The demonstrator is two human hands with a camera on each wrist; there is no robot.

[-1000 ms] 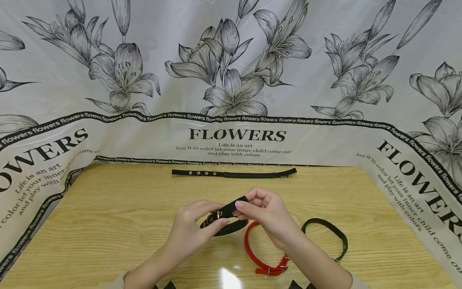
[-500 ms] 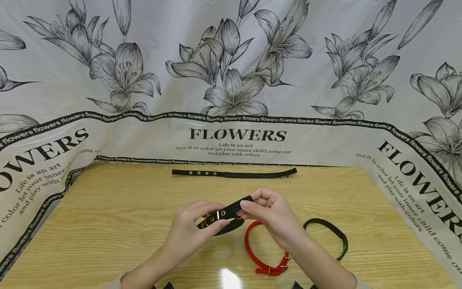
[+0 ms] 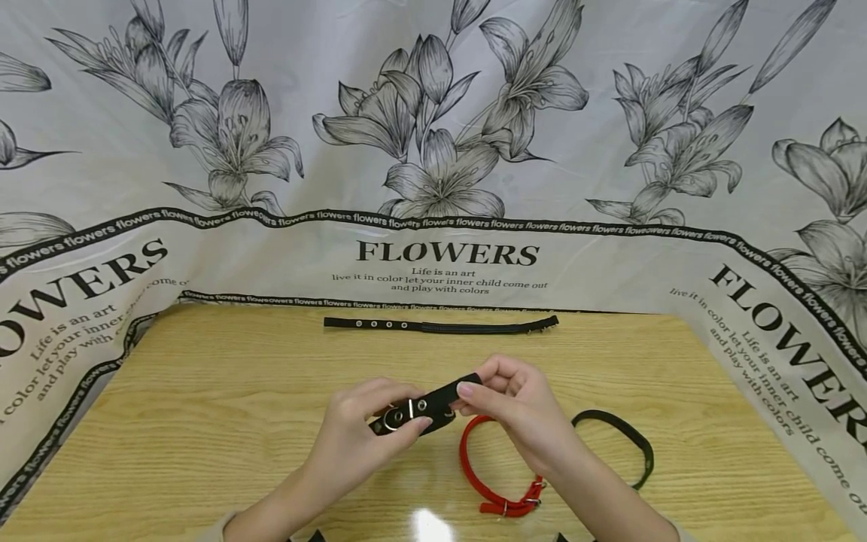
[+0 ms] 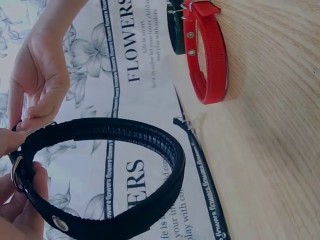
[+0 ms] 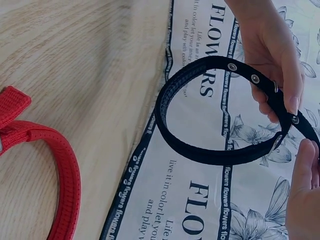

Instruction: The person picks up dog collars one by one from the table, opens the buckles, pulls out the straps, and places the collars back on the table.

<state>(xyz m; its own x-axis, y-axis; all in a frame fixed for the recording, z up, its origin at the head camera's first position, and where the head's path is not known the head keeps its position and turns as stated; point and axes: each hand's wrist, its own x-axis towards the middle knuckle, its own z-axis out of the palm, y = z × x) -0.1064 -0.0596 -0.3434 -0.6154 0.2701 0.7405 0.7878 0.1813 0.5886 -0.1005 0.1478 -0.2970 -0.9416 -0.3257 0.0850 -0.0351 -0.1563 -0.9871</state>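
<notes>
A black collar (image 3: 443, 397) with metal eyelets is bent into a loop above the table, held between both hands. My left hand (image 3: 359, 421) pinches it near the buckle and D-ring, thumb below and fingers above. At the strap's free end, my right hand (image 3: 521, 406) pinches the tip between thumb and fingers. In the head view the strap passes through the buckle frame, with an eyelet showing just right of it. The wrist views show the round loop (image 5: 210, 157) hanging away from the hands.
Below the right forearm, a buckled red collar (image 3: 497, 503) lies on the wooden table (image 3: 203, 406). A dark green collar (image 3: 630, 435) lies to its right, partly hidden by the arm. An opened-out black collar (image 3: 467, 328) lies along the back edge, before the flower-print cloth (image 3: 284, 260).
My right hand has moved slightly right with the strap end. More strap and an eyelet now show beyond the buckle, and the loop looks smaller. My left hand stays nearly still.
</notes>
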